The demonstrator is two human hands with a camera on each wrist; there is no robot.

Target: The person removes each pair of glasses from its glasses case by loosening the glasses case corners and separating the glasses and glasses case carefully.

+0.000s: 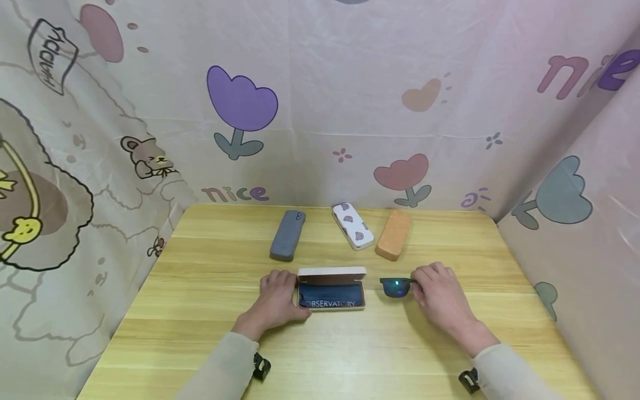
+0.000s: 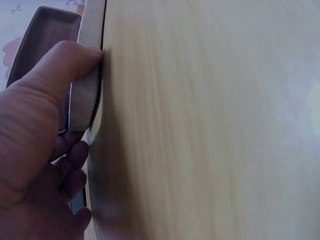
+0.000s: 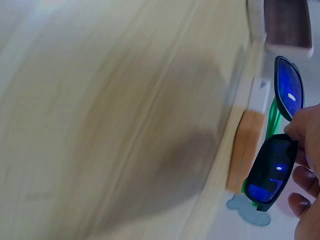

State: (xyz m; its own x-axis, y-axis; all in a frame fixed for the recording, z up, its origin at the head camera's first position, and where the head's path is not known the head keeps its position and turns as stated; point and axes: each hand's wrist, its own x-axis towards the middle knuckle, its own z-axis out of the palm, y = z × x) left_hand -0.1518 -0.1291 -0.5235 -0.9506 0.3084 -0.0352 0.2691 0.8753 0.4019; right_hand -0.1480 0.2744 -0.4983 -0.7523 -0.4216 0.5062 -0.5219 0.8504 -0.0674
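An open glasses case (image 1: 332, 271) with a pale outside and brown lining stands on the table. Inside it lies a dark blue cloth (image 1: 330, 293) lettered "OBSERVATORY". My left hand (image 1: 272, 300) grips the case's left end, its thumb along the front wall; in the left wrist view the thumb presses the pale side of the case (image 2: 84, 102). To the right of the case, my right hand (image 1: 442, 294) pinches a pair of sunglasses (image 1: 396, 287). The right wrist view shows their blue mirrored lenses (image 3: 272, 172) and green temples, with the fingers at the bridge.
Behind the open case lie a grey-blue glasses case (image 1: 288, 235), a white case with bear prints (image 1: 353, 226) and an orange case (image 1: 394, 235). The wooden table (image 1: 200, 278) ends at a printed curtain (image 1: 320, 100) at the back and sides.
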